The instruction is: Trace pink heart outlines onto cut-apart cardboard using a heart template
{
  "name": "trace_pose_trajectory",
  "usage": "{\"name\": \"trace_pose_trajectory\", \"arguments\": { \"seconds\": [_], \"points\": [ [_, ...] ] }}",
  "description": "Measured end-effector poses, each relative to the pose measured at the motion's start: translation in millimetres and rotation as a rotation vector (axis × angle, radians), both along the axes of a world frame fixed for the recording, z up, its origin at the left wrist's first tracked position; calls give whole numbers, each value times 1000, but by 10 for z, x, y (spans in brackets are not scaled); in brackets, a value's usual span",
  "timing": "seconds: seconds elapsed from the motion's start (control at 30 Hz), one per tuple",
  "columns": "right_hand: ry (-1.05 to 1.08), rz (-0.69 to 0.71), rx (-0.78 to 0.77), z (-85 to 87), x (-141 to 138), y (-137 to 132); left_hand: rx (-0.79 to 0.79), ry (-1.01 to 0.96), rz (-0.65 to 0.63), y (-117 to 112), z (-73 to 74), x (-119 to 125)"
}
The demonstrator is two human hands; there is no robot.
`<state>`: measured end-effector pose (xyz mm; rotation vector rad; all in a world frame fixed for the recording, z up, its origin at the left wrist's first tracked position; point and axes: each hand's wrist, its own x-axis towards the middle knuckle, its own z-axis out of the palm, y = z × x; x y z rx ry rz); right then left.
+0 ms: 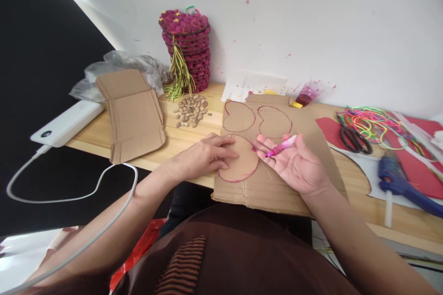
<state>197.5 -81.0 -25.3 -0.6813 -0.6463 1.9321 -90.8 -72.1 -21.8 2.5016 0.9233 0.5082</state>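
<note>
A sheet of brown cardboard (304, 133) lies before me with heart shapes outlined in dark pink. My left hand (214, 154) rests palm down on the lower heart shape (242, 163), fingers slightly bent and spread. I cannot tell whether this shape is a loose piece or part of the sheet. Two more heart outlines, a left one (240, 117) and a right one (276, 121), sit above it. My right hand (294, 161) is turned palm up, holding a pink marker (278, 148) between thumb and fingers. Its dark tip points left, towards the lower heart's edge.
Left of the sheet are a pile of small beige pebble-like pieces (192, 110), a folded cardboard piece (134, 117) and a white power bank (67, 122) with a cable. A purple tasselled cylinder (199, 57) stands behind. Rightward lie scissors (355, 139), colourful cords (375, 122) and a blue glue gun (403, 184).
</note>
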Motion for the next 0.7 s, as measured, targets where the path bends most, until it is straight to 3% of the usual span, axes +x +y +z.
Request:
{"name": "trace_pose_trajectory", "arguments": {
  "seconds": [0.3,0.7],
  "points": [
    [85,-213,-23,32,23,31,-50,141,36,-25,123,96],
    [125,-302,-52,88,41,18,-81,163,81,-7,118,188]
  ]
}}
